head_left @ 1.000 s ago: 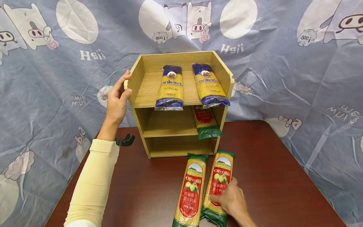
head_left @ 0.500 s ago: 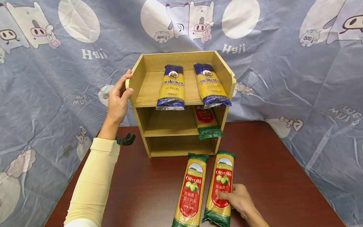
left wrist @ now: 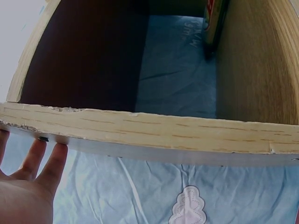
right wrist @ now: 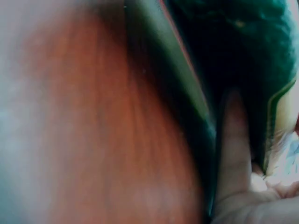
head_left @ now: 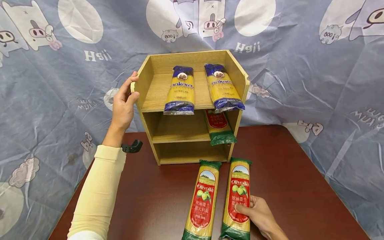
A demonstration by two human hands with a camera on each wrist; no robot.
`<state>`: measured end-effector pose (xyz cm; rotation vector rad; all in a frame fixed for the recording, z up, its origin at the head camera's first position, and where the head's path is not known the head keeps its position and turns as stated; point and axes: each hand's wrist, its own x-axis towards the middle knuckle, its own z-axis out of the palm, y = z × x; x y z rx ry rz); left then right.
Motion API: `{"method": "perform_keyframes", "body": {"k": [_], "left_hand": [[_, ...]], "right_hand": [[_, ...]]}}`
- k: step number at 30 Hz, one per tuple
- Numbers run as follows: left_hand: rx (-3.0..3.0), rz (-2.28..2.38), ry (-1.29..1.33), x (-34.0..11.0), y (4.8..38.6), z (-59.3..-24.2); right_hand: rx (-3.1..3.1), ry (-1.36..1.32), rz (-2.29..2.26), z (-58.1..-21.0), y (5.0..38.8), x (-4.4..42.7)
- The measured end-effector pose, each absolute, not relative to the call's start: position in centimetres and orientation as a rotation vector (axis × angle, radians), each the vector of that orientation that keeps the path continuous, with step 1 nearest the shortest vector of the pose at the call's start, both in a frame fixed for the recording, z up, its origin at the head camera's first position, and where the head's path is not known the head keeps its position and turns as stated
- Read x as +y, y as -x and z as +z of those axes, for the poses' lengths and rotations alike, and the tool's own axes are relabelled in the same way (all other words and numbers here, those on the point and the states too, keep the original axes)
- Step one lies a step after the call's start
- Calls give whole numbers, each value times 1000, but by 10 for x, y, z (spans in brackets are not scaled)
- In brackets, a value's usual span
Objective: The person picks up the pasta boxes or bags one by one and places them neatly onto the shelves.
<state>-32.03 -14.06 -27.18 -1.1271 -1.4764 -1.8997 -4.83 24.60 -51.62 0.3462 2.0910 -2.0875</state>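
Note:
My left hand (head_left: pixel 123 103) pinches the upper front edge of the wooden shelf's left side panel; in the left wrist view its fingers (left wrist: pixel 53 168) lie along the panel's outer face. At the lower right, my right hand (head_left: pixel 261 213) holds a red-labelled spaghetti pack (head_left: pixel 238 193) by its right side, thumb on top and the other fingers partly hidden. Just left of it a matching spaghetti pack (head_left: pixel 204 196) lies on the table. Blurred in the right wrist view, a green pack end (right wrist: pixel 261 42) shows beyond a finger.
The wooden shelf (head_left: pixel 180 128) stands at the back of the dark red table (head_left: pixel 288 166). Two blue-and-yellow pasta packs, left (head_left: pixel 180 91) and right (head_left: pixel 224 88), lie on its top level. Another green-ended spaghetti pack (head_left: pixel 220 128) sits at the middle level's right. Patterned cloth (head_left: pixel 300 66) hangs behind.
My right hand has moved a little to the right, and the right-hand spaghetti pack has shifted right and swung straighter with it. My left hand stays on the shelf.

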Motion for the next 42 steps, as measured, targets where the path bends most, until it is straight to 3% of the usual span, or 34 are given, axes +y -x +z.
{"method": "perform_keyframes", "body": {"k": [23,33,42], "left_hand": [[-1508,-1941,1078,-146,318,-270],[-1507,-1910,1106,-146,319,-270],[-1509,-1893,1133,-143,318,-269]], "right_hand": [[1689,250,-2255,-489,13,256],[1520,400,-2247,-465,31,226],[1621,648,-2219,-439,70,211]]}}
